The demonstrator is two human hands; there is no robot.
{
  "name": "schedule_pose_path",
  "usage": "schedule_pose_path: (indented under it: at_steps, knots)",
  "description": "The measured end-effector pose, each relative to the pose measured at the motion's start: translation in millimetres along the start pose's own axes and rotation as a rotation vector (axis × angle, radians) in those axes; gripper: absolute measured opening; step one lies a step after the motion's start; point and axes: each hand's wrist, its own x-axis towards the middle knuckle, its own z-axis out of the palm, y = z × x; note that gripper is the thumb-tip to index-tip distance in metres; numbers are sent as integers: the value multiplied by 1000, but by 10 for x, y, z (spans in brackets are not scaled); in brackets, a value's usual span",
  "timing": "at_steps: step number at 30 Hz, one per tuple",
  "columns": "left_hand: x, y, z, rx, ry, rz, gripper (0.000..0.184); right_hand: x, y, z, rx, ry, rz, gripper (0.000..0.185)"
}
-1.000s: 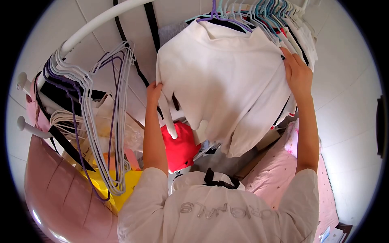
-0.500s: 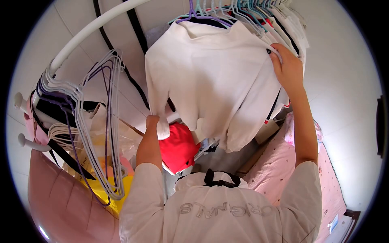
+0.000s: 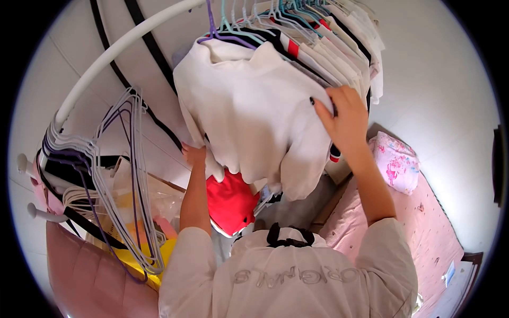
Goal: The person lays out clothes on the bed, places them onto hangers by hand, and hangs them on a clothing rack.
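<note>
A white high-necked top (image 3: 249, 100) hangs from a purple hanger (image 3: 212, 32) at the front of the row of clothes on the rail. My right hand (image 3: 344, 119) is closed on its shoulder and upper sleeve at the right, thumb on the front and the other fingers partly behind the cloth. My left hand (image 3: 194, 153) is beside the other sleeve at the lower left, its fingers loosely apart and near the cloth. The top's body is between my hands, and its right-hand sleeve hangs down.
Bare white and purple hangers (image 3: 101, 175) hang on the curved white rail (image 3: 122, 45) at the left. Below are a red item (image 3: 230, 204), a yellow bag (image 3: 164, 259) and a pink cushioned surface (image 3: 90, 270). A pink bed cover (image 3: 419, 222) and patterned bundle (image 3: 395, 164) lie right.
The view has shifted, and the white top appears further left. My right hand has moved left and lower with its shoulder. My left hand went down along the sleeve, and its fingers have loosened.
</note>
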Motion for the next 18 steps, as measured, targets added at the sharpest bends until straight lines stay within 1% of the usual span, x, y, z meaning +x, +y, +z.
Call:
schedule_pose_path:
  at_steps: [1,3,4,6,7,8,10,11,13,15,17,18]
  knots:
    - [79,51,81,-194,66,146,81,-50,-54,-4,34,22,22,22]
    - [232,146,257,-584,191,431,72,-248,-86,38,132,-31,170,21]
    - [128,322,119,-718,165,441,67,-370,-98,76,181,-55,244,21]
    - [-149,751,-165,-991,104,456,58,-676,-208,184,332,-56,474,21]
    - [-269,899,-245,-1093,142,461,51,-908,-249,301,394,-25,550,22]
    - [-402,1022,-320,-1106,140,486,52,-1120,-303,389,457,6,628,23]
    - [-681,1156,-387,-1126,126,535,52,-1351,-499,389,452,-23,881,26]
    - [-804,1132,-269,-1102,112,632,53,-1555,-514,422,504,-32,937,27]
    - [-1045,1057,-54,-940,1,722,55,-2033,-446,566,603,-43,1041,29]
    - [-1251,791,352,-812,-264,668,53,-2395,-396,574,474,-192,1054,29]
    - [-1356,207,1142,-521,-342,707,58,-2784,-329,584,353,-296,1088,28]
    - [-1375,-201,1612,-202,-359,857,58,-3008,-294,606,297,-327,1116,27]
